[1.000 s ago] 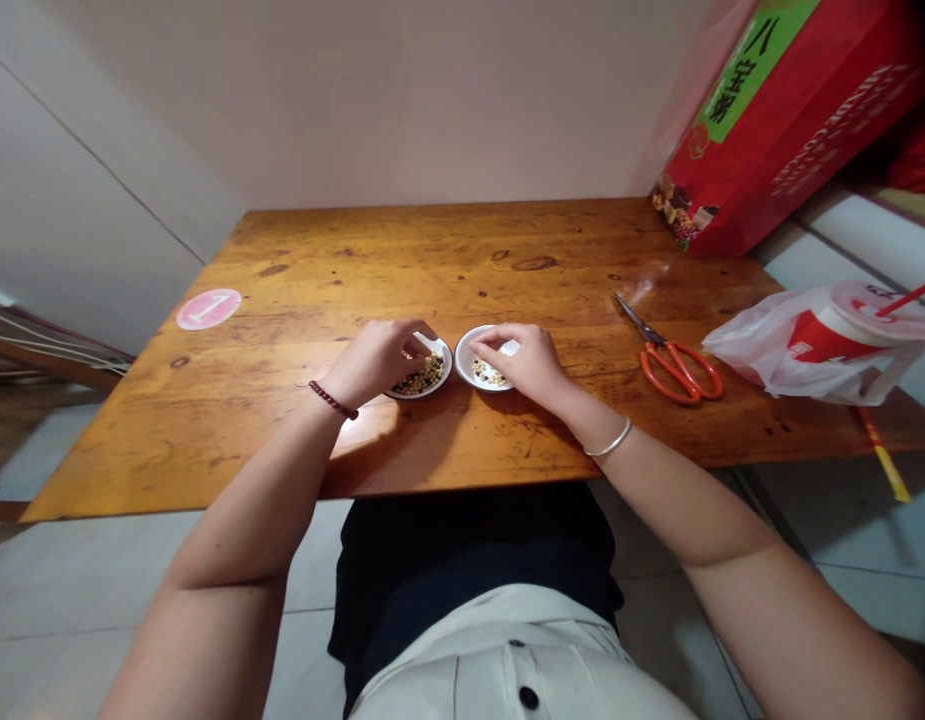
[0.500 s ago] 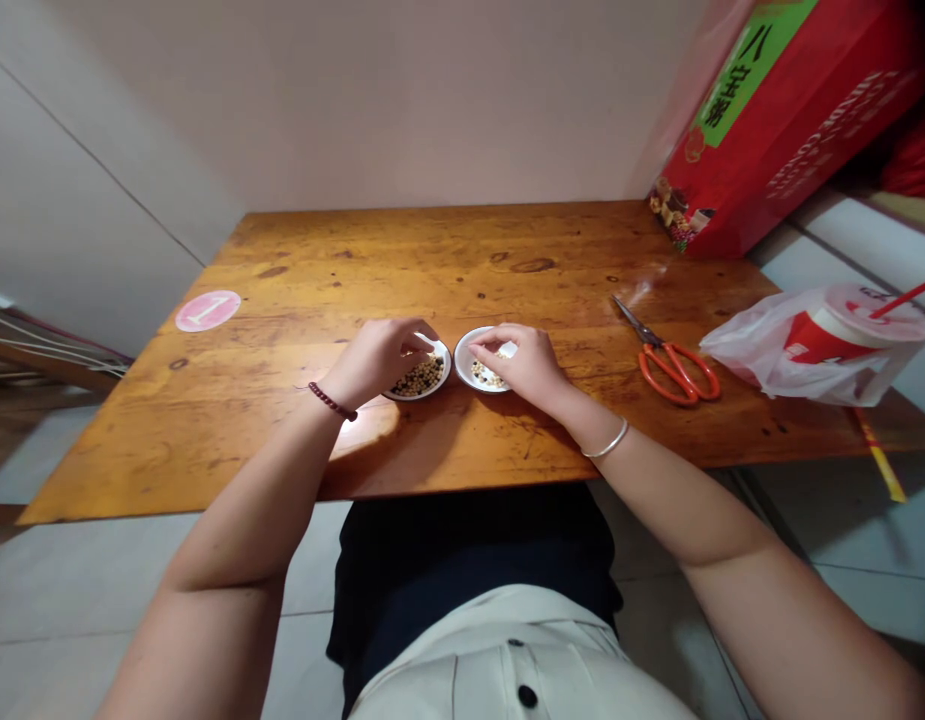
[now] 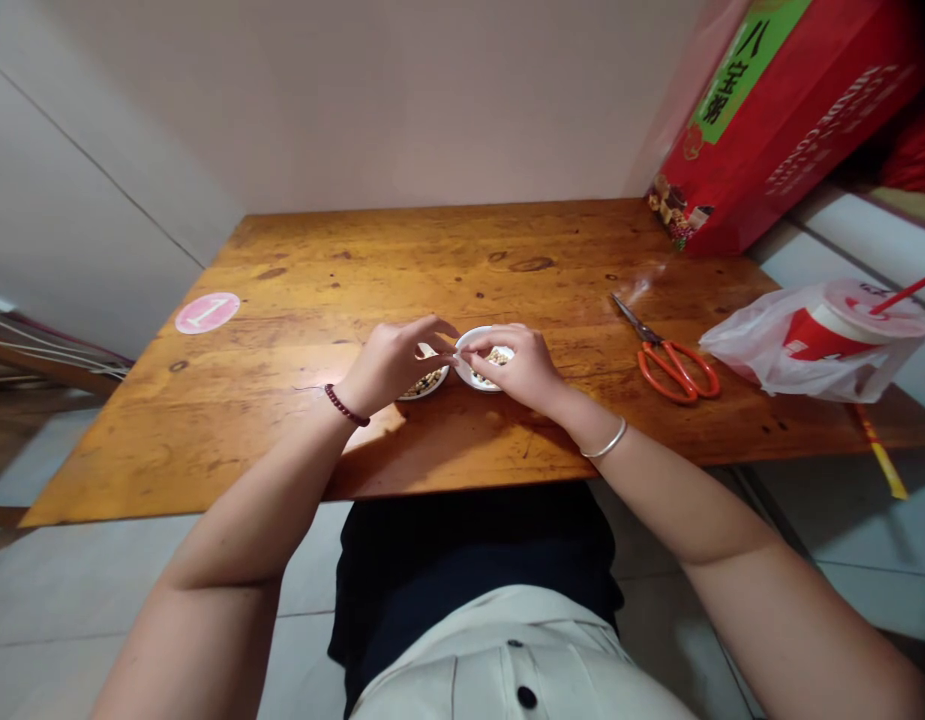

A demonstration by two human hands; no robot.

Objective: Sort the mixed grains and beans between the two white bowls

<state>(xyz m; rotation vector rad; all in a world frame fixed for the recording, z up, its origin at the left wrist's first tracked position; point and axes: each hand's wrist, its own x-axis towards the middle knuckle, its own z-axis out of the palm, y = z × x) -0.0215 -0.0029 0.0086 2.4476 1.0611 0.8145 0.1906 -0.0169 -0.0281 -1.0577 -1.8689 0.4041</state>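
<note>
Two small white bowls sit side by side on the wooden table. The left bowl [image 3: 432, 391] holds pale and dark beads and is partly hidden under my left hand [image 3: 395, 358]. In the right bowl [image 3: 471, 337] lie more small pale and dark beads, with my right hand [image 3: 518, 365] over its right side. My fingertips meet above the gap between the bowls, thumb and forefinger of each hand pinched together. Whatever they pinch is too small to make out.
Orange-handled scissors [image 3: 676, 370] lie on the table [image 3: 342, 270] to the right. Beyond them stands a lidded red-and-white cup [image 3: 829, 325] in a plastic bag. A red carton [image 3: 792, 140] is at the back right. A round pink number sticker [image 3: 207, 313] marks the left side.
My left hand has moved right from over the left bowl, and its fingertips now meet those of my right hand. The right hand has shifted slightly left.
</note>
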